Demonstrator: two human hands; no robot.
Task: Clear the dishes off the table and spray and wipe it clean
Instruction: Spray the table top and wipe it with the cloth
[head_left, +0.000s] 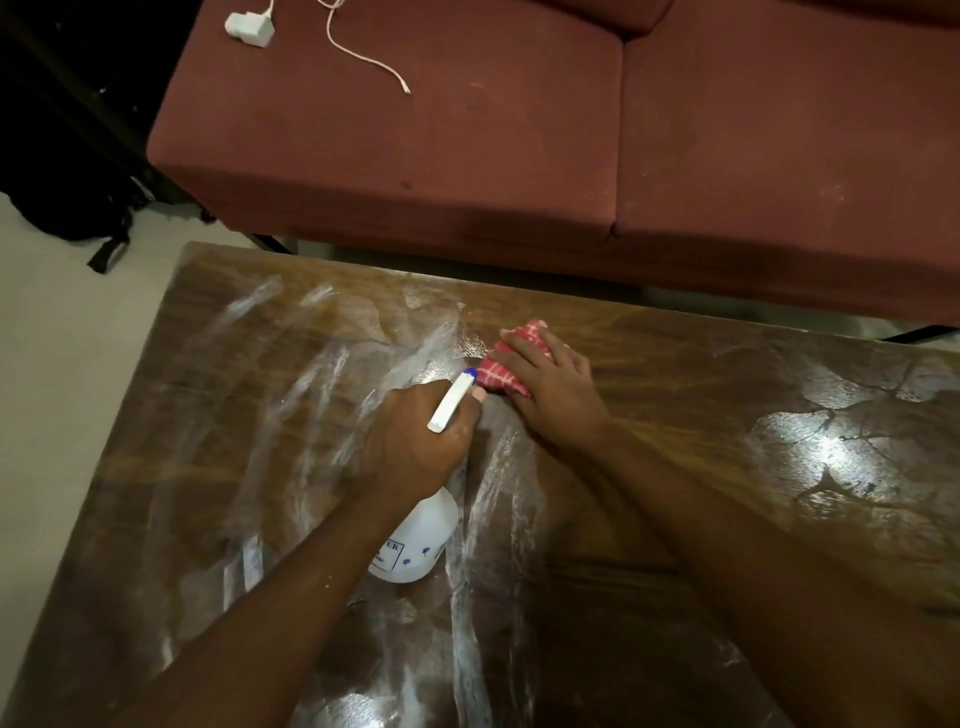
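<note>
Zero dishes show on the table (727, 467), so we judge clearing done and the job mid-wipe: white wet streaks cover the left and near parts and a smeared patch sits at right, so most of the top looks left to wipe. Sofa (415, 156) sits just beyond the far edge, bare floor off the left edge, open room across the top both ways. Our left hand (415, 441) grips the spray bottle (421, 540) at its neck over mid-table; our right hand (550, 395) presses flat-fingered on the red cloth (498, 371) near the far edge.
</note>
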